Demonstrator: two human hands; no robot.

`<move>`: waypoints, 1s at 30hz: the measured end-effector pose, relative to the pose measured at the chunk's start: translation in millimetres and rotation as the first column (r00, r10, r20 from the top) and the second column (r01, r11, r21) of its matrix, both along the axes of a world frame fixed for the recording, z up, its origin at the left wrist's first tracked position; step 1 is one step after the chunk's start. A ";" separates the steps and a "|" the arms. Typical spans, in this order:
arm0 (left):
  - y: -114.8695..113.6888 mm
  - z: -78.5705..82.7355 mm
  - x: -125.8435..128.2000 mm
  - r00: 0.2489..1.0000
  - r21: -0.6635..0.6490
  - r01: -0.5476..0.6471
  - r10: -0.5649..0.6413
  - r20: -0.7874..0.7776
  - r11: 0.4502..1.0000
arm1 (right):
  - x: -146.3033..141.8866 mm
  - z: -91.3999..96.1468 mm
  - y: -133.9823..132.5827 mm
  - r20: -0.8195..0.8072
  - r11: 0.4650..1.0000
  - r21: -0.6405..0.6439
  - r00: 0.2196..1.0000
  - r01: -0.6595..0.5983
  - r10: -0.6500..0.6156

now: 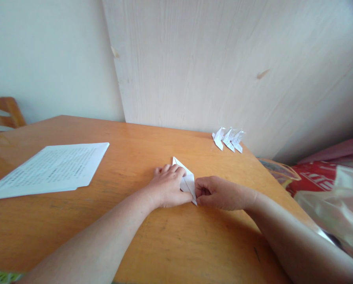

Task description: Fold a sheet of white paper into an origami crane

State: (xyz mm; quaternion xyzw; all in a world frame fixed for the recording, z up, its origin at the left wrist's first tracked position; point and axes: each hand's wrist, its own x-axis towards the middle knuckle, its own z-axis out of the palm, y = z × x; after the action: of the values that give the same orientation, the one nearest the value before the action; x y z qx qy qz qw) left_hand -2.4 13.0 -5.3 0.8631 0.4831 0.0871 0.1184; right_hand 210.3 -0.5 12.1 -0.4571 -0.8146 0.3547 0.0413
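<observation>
A small folded white paper [187, 178], pointed at both ends, lies on the wooden table [135, 236] between my hands. My left hand [168, 186] rests on its left side with curled fingers pressing it down. My right hand [216, 193] pinches the near tip of the paper with thumb and fingers closed together.
Several finished folded white paper pieces [229, 139] stand in a row near the table's far right edge, by a pale wooden panel [223, 63]. A stack of printed sheets [51, 167] lies at the left. A chair back [5, 112] shows far left, plastic bags [327, 189] at the right.
</observation>
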 end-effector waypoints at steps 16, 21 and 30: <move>2.2 -1.8 -0.3 1.000 0.000 0.012 -0.012 0.007 1.000 | -2.0 -0.7 -2.4 0.042 0.999 0.042 0.999 0.005 -0.007; 3.0 -3.0 -0.5 1.000 -0.013 0.008 -0.008 0.006 1.000 | -2.0 -2.6 -3.0 0.047 0.997 0.075 0.999 -0.009 0.006; 1.3 -0.4 0.7 1.000 -0.030 -0.013 0.014 0.021 0.999 | -2.2 -1.0 -3.3 0.059 0.998 0.063 0.998 -0.002 -0.002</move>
State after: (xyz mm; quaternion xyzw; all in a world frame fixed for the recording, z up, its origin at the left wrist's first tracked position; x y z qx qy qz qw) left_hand -1.6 14.4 -5.7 0.8569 0.4890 0.0899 0.1359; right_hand 208.1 -3.7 11.1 -0.4659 -0.8261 0.3154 0.0317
